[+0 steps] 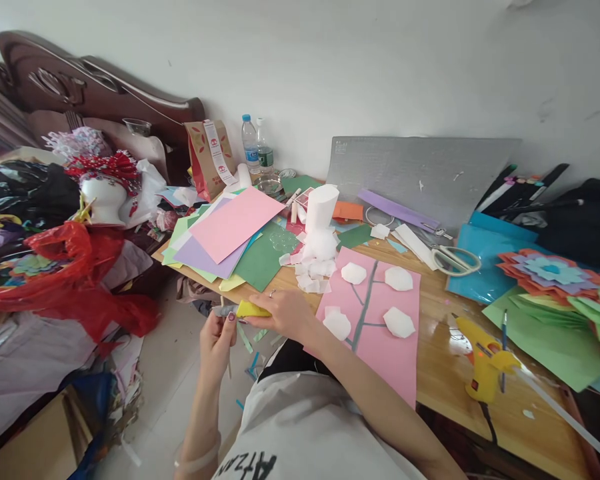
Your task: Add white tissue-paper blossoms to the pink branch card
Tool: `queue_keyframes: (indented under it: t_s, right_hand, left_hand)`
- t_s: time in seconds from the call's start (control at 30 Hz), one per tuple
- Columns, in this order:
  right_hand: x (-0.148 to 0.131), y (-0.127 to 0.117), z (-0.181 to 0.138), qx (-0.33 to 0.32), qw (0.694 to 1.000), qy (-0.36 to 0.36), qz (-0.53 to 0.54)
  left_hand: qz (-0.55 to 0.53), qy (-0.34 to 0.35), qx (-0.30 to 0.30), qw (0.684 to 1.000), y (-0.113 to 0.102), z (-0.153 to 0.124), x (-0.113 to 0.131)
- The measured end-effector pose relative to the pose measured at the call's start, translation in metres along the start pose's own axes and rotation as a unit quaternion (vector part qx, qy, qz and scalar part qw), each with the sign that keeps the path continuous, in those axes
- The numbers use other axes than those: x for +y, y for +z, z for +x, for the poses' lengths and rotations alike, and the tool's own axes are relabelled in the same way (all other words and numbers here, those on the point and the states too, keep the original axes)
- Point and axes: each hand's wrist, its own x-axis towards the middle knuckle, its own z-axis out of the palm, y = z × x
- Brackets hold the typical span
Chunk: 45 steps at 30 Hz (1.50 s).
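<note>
My left hand (219, 335) is closed in a pinch on a thin stick that points down, just off the table's front left edge. My right hand (286, 312) is closed on a small yellow paper piece (251, 309), pressing it against the stick. Both hands meet beside the pink sheet (375, 320), which shows a painted branch and several white paper blossoms. A pile of white paper scraps (314, 270) and a white paper roll (321, 212) lie just beyond my right hand.
Stacked coloured sheets (230, 233) cover the wooden table's (440, 373) left part. Scissors (453, 259), a yellow glue gun (485, 363), a grey cutting mat (420, 173), paper flowers (550, 272) and two water bottles (257, 147) are around. Red bags and clutter (70, 280) fill the left.
</note>
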Motion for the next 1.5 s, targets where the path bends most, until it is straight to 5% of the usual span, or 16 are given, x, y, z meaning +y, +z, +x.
queue_keyframes:
  t_s: [0.57,0.73,0.97,1.5]
  right_hand:
    - [-0.005,-0.007,0.002,0.005,0.988,-0.047,-0.149]
    - [-0.004,-0.013,0.006,0.065,0.989,0.015,-0.135]
    - [0.007,-0.020,0.005,0.059,0.995,0.007,-0.075]
    - [0.007,-0.012,-0.004,0.023,0.997,-0.035,-0.061]
  left_hand:
    - [-0.031,-0.064,0.043,0.997,0.016,-0.001,0.006]
    - [-0.038,-0.066,0.082,0.994,0.028,-0.008,0.000]
    - [-0.052,-0.065,0.002,0.997,0.019,-0.005,0.009]
    - [-0.030,-0.030,-0.012,0.999,0.006,-0.003,0.000]
